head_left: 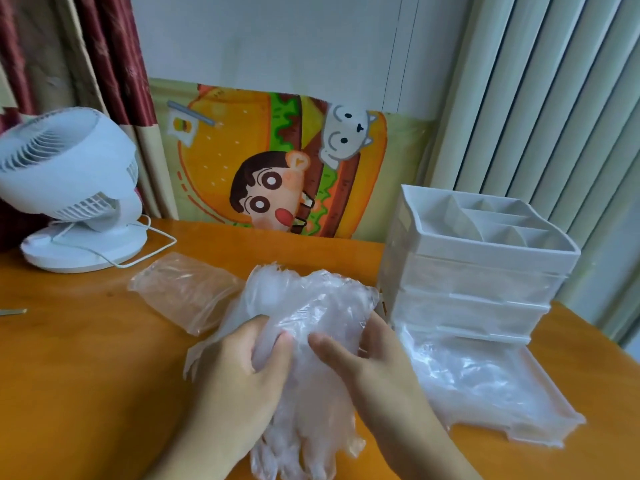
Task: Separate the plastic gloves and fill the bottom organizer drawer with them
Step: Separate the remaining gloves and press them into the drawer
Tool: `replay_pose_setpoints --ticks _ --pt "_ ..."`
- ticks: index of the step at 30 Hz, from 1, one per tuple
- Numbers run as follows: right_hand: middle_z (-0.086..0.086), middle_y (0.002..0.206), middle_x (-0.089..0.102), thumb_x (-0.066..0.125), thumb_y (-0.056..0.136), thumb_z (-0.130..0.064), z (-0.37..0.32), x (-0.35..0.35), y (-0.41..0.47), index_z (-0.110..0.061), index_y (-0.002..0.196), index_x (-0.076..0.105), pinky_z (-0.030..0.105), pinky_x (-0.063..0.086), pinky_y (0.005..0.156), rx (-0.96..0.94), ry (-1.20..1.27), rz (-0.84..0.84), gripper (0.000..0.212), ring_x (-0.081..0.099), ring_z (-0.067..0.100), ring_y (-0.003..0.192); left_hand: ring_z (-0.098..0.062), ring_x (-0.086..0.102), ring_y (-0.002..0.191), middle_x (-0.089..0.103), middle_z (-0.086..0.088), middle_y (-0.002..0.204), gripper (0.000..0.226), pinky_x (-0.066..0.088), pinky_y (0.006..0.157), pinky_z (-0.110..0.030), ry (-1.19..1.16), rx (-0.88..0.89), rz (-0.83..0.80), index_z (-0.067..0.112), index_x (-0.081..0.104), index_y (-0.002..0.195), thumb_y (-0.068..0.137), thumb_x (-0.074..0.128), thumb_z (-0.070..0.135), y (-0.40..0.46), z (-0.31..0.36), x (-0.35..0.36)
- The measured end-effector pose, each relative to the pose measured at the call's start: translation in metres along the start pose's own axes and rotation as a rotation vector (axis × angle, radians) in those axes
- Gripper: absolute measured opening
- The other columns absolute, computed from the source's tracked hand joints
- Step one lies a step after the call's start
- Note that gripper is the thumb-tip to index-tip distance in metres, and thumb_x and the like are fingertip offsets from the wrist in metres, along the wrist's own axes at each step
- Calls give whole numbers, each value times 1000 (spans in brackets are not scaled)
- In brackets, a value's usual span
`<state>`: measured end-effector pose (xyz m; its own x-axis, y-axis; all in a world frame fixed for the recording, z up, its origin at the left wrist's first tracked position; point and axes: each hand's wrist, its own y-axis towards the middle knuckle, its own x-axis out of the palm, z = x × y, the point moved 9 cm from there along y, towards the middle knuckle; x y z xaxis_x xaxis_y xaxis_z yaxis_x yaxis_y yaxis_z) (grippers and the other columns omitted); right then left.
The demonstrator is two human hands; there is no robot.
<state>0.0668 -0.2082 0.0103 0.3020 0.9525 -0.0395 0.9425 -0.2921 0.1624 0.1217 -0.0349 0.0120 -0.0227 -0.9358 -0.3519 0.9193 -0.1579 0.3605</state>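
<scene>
Head view shows two bare hands over an orange wooden counter (86, 341). Between them is a soft bunch of thin see-through plastic gloves (311, 306). The left hand (239, 372) has its fingers and thumb curled round the left side of the bunch, with the thumb pressed into the plastic. The right hand (367, 355) holds the right side — its thumb lies on top and its fingers go in behind, so both hands have hold of the same bunch. The glove fingers hang down toward the person and touch the counter.

Just to the right stands a white plastic organizer with little boxes on top (481, 244). Its bottom see-through drawer (491, 386) is pulled out onto the counter. Some crinkly clear gloves already lie inside it, but I cannot tell how many. The two drawers above look pushed in.

Behind the hands lies a clear plastic bag (183, 292) on the counter; I cannot tell if anything is left in it.

So the job looks begun but not done — the drawer has some gloves, and a thick bunch is left to pull apart and put in.

A white round desk fan (69, 188) stands far left.
</scene>
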Motion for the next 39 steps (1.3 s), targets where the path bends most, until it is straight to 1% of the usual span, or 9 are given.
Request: replay_pose_setpoints --ticks 2,5,9,13,18,21,31,36,39 --pt "-5 84 77 74 95 -17 5 -13 3 -13 93 73 37 58 72 18 -51 120 4 74 18 79 -18 64 62 67 -6 66 30 53 64 -46 -80 -30 -4 24 68 78 89 62 51 0 -1 0" --pt "1 63 48 73 95 -17 9 -25 4 -13 66 53 30 38 56 34 -66 189 35 46 18 60 -28 62 71 66 -27 82 51 46 69 -46 -229 -140 -110 13 72 86 79 65 62 7 -13 1" --pt "11 64 56 73 95 -15 9 -20 2 -10 72 63 33 42 60 38 -108 127 26 53 18 62 -7 72 101 79 10 102 33 48 100 -37 -382 -271 -257 25 77 104 88 75 54 8 -19 7" --pt "-12 55 52 71 94 -9 7 -7 -1 -29 55 64 20 39 54 53 -174 6 45 49 8 54 -14 52 72 52 4 73 66 38 74 -34 -316 -151 -162 1 66 93 87 69 66 15 -19 -3" --pt "5 85 81 76 94 -13 -3 -2 -4 -14 93 79 27 58 67 47 -46 -29 4 79 20 81 -22 67 76 71 -3 80 54 54 78 -43 -162 -10 -154 17 75 90 87 60 69 13 -13 1" --pt "15 80 77 79 94 -20 1 -15 -1 -7 85 75 37 55 67 6 -36 81 16 74 23 73 -34 69 85 74 -16 89 53 53 80 -56 -149 9 -290 21 75 96 91 59 71 7 -10 16" --pt "16 69 59 78 96 -25 12 -19 3 -3 75 58 40 43 63 41 -36 69 35 56 31 63 -13 44 80 48 3 81 80 35 78 -33 -333 -74 -224 -6 59 96 88 53 73 12 -16 4" --pt "9 64 37 75 98 -25 10 -33 5 -5 74 43 37 31 60 -3 -120 148 44 38 19 62 9 61 77 69 31 72 20 42 87 -18 -445 -286 -302 30 70 85 91 67 48 7 -22 9" --pt "31 74 52 73 98 -30 9 -35 6 0 85 51 41 40 61 -33 -120 148 39 50 22 65 -9 70 81 72 14 79 31 47 83 -21 -346 -309 -461 19 77 80 90 71 48 5 -23 16"
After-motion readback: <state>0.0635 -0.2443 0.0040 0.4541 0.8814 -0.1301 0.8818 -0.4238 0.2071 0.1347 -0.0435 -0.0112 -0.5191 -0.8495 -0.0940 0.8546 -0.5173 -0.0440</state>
